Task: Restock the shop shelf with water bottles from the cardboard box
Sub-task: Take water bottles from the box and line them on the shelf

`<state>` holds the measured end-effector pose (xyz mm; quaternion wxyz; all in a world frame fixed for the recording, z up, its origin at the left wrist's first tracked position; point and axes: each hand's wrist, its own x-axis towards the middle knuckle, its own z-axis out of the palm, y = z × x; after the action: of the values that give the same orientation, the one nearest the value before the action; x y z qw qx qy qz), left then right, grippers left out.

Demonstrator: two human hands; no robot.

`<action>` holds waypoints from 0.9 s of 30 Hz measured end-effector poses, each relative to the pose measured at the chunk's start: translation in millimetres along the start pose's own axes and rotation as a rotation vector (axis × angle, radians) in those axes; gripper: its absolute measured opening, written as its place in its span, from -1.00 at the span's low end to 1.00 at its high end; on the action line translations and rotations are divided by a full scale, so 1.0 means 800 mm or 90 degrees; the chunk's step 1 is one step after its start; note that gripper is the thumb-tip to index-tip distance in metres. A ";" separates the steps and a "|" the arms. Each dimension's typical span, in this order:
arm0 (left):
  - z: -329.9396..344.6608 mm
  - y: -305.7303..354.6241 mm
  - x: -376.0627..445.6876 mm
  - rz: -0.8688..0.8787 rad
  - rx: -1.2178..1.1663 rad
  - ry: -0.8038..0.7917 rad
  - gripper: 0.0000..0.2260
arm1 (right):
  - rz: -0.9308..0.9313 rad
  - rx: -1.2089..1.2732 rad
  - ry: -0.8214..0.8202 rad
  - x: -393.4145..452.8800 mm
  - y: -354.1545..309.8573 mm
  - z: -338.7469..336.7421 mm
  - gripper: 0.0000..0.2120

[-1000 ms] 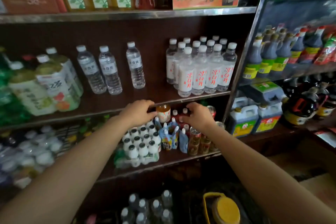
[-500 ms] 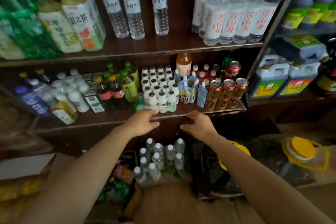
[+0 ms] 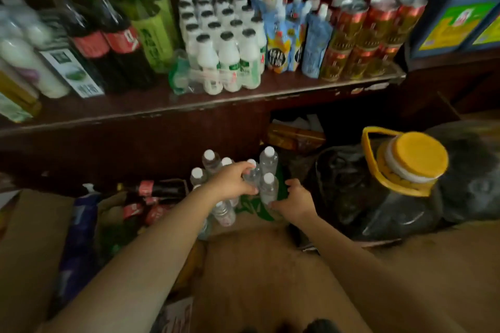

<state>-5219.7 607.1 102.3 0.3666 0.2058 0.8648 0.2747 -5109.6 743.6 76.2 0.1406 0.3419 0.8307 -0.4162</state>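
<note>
Both hands (left [image 3: 232, 184], right [image 3: 295, 204]) around upright water bottles [image 3: 268, 162].

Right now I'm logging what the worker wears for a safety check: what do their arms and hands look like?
Both forearms are bare as far as the picture shows, with no sleeve in view. The left hand and the right hand wear no gloves. No watch, bracelet or ring can be seen, though the picture is dim and somewhat blurred, so a thin ring could be missed.
</note>
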 end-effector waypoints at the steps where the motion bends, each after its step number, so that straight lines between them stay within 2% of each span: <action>1: 0.019 -0.012 0.017 -0.001 0.000 -0.002 -0.31 | 0.014 0.010 0.000 0.014 0.023 0.021 -0.37; 5: 0.081 -0.054 0.078 0.032 0.014 0.007 -0.30 | 0.048 0.047 0.000 0.070 0.095 0.089 -0.17; 9: 0.118 -0.081 0.130 0.115 0.066 0.053 -0.33 | 0.046 0.071 0.005 0.132 0.133 0.134 -0.10; 13: 0.145 -0.097 0.176 0.160 0.067 0.106 -0.39 | 0.012 0.117 0.047 0.191 0.151 0.166 -0.14; 18: 0.164 -0.099 0.205 0.183 0.033 0.159 -0.51 | -0.027 0.150 0.037 0.227 0.167 0.183 -0.27; 22: 0.166 -0.100 0.202 0.183 0.018 0.150 -0.54 | -0.028 0.184 0.069 0.222 0.169 0.186 -0.37; 27: 0.139 -0.071 0.167 0.176 -0.001 0.106 -0.58 | -0.018 0.206 0.074 0.186 0.148 0.163 -0.36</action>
<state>-5231.7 674.1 -67.9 0.2523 0.2992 0.8553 0.3395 -5143.2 757.7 -152.0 0.0293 0.3717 0.7644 -0.5261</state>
